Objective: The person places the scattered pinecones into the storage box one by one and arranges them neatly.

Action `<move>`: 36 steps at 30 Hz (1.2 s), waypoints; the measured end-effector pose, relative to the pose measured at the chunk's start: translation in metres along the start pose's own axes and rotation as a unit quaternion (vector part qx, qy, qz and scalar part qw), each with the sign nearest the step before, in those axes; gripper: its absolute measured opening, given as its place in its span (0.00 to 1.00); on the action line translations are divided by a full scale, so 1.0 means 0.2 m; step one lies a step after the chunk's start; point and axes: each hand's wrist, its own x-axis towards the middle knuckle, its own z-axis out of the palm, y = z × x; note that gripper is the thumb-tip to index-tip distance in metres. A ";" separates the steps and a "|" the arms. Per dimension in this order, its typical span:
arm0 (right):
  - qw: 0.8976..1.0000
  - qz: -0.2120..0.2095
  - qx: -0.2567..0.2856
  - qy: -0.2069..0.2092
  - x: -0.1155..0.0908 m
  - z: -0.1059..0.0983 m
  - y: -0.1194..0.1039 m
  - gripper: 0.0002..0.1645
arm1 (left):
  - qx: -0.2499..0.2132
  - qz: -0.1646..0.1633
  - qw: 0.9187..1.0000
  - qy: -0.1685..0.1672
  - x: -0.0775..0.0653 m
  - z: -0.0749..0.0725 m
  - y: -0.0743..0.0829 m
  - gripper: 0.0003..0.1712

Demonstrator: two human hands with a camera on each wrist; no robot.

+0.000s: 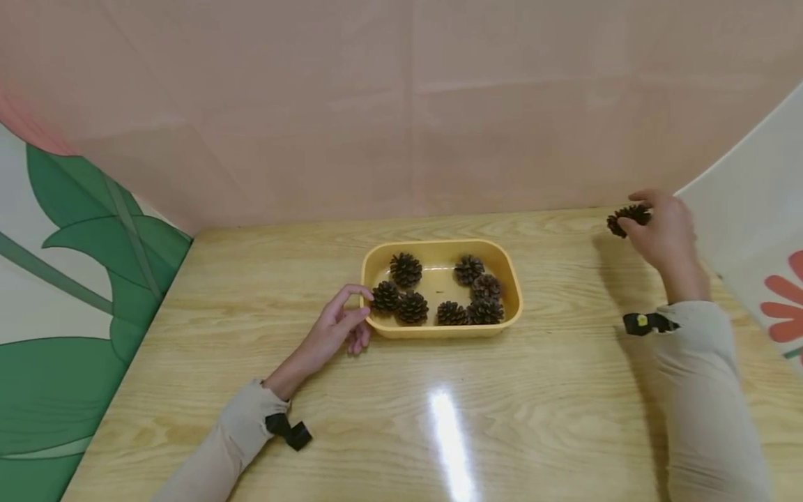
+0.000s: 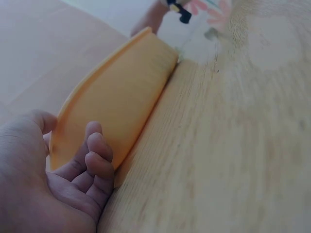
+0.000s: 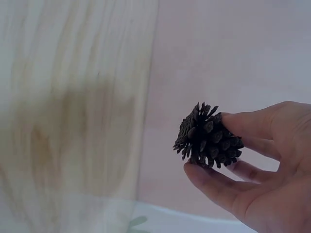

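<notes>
A yellow plastic basin [image 1: 439, 332] with rounded corners stands on the table, and several brown pine cones [image 1: 413, 307] lie along its two ends. My left hand [image 1: 339, 324] grips the basin's left end at the rim by thumb and forefinger. In the left wrist view the other fingers curl beside the outer wall of the basin [image 2: 114, 92]. At the far right my right hand [image 1: 668, 233] holds one pine cone [image 3: 214, 141] above the tabletop, pinched between thumb and fingertips.
The wood-grain table [image 1: 314, 432] meets a pinkish covered wall [image 1: 301, 139] at the back. Side panels rise at both edges, a green-leaf one [image 1: 81, 279] on the left and a white one with red petals [image 1: 753, 209] on the right.
</notes>
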 end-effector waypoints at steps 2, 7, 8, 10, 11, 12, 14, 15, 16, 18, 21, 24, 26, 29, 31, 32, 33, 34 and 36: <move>1.000 -0.017 -0.009 0.000 -0.01 0.01 -0.04 0.26 | -0.001 0.001 1.000 0.000 0.00 0.00 -0.01 0.17; 0.999 -0.043 -0.011 -0.009 -0.02 0.05 -0.14 0.23 | -0.004 0.005 1.000 0.000 -0.01 0.00 -0.01 0.17; 0.999 -0.048 -0.009 -0.010 -0.02 0.05 -0.16 0.23 | -0.003 0.006 1.000 0.000 -0.01 0.00 -0.01 0.17; 0.999 -0.052 -0.004 -0.014 -0.02 0.05 -0.19 0.23 | -0.003 0.005 1.000 0.000 -0.01 0.00 -0.01 0.17; 0.998 -0.054 -0.002 -0.017 -0.02 0.05 -0.21 0.23 | -0.004 0.004 1.000 0.001 -0.01 0.00 -0.01 0.17; 0.998 -0.057 -0.002 -0.018 -0.02 0.05 -0.22 0.23 | -0.005 0.003 1.000 0.002 -0.01 0.00 -0.01 0.17; 0.998 -0.059 -0.001 -0.023 -0.03 0.05 -0.24 0.23 | -0.006 0.002 1.000 0.002 -0.01 0.01 -0.01 0.17; 0.998 -0.059 0.000 -0.027 -0.03 0.05 -0.25 0.23 | -0.007 0.001 1.000 0.003 -0.01 0.01 -0.01 0.17; 0.998 -0.061 0.000 -0.028 -0.04 0.05 -0.26 0.23 | -0.006 0.001 1.000 0.003 -0.01 0.01 -0.01 0.17; 0.997 -0.065 0.004 -0.031 -0.05 0.05 -0.29 0.23 | -0.006 0.001 1.000 0.003 -0.01 0.01 -0.01 0.17; 0.996 -0.079 0.010 -0.030 -0.07 0.06 -0.33 0.22 | -0.004 0.003 1.000 0.001 -0.01 0.01 0.00 0.17; 0.995 -0.095 0.019 -0.032 -0.09 0.07 -0.38 0.21 | -0.003 0.007 1.000 0.000 0.00 0.01 -0.01 0.17; 0.993 -0.109 0.022 -0.036 -0.10 0.09 -0.42 0.21 | -0.002 0.010 1.000 -0.001 0.00 0.01 -0.01 0.17; 0.990 -0.131 0.023 -0.043 -0.13 0.12 -0.48 0.20 | -0.001 0.011 1.000 -0.003 0.01 0.01 -0.01 0.16; 0.988 -0.149 0.022 -0.043 -0.14 0.14 -0.53 0.20 | -0.002 0.010 1.000 -0.002 0.01 0.01 -0.01 0.16; 0.986 -0.157 0.021 -0.044 -0.15 0.15 -0.55 0.20 | -0.004 0.009 1.000 -0.002 0.01 0.01 -0.02 0.16; 0.985 -0.164 0.019 -0.043 -0.16 0.16 -0.57 0.20 | -0.004 0.008 1.000 -0.002 0.01 0.01 -0.02 0.16; 0.985 -0.169 0.018 -0.044 -0.16 0.17 -0.59 0.20 | -0.005 0.007 1.000 0.000 0.01 0.01 -0.02 0.16; 0.983 -0.177 0.014 -0.045 -0.18 0.18 -0.63 0.20 | -0.005 0.005 1.000 0.000 0.01 0.01 -0.02 0.16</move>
